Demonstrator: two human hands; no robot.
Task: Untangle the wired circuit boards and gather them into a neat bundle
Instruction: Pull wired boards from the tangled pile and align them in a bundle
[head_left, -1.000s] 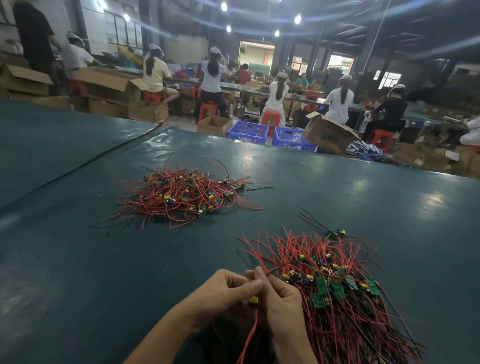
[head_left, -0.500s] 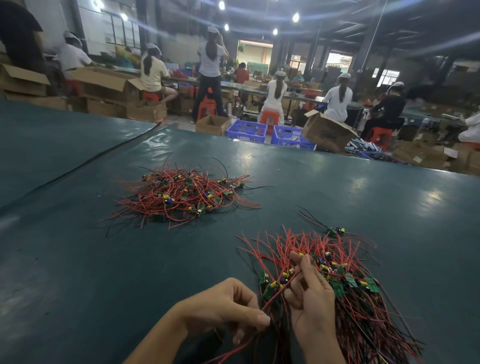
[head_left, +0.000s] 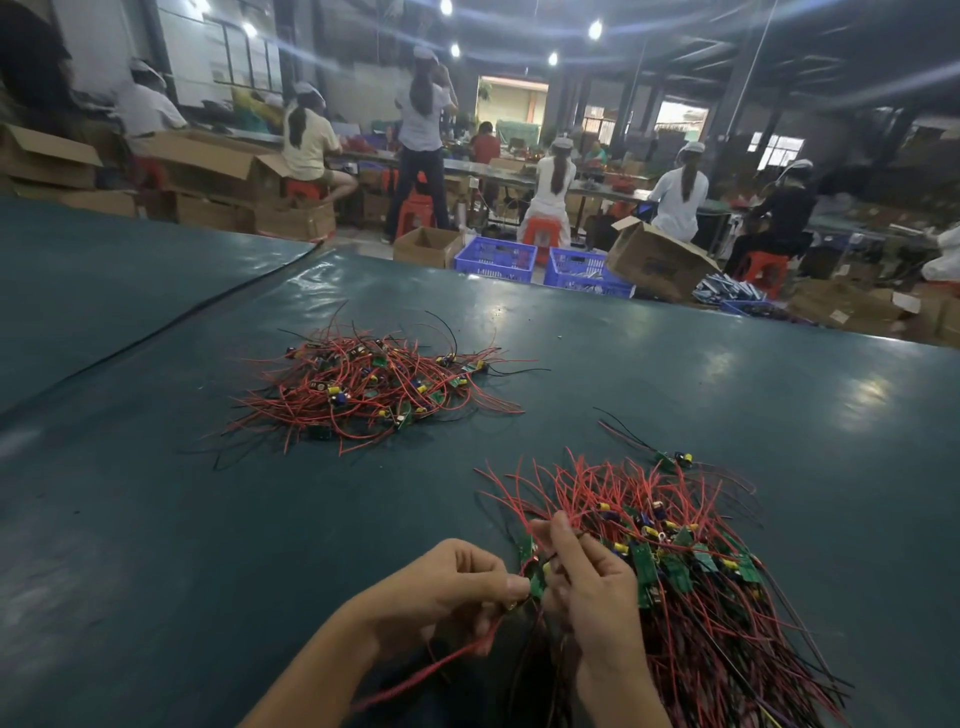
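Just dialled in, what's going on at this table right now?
A person is sorting wired circuit boards on a teal table. The left hand pinches a small green circuit board, with a red lead trailing back toward the person. The right hand pinches thin wires at the left edge of the near bundle, whose wires lie roughly aligned. A tangled pile sits farther back, untouched, and one stray board lies just beyond the bundle.

Red wires (head_left: 701, 639), green boards (head_left: 644, 564), teal table (head_left: 156, 519), blue crates (head_left: 496, 258)
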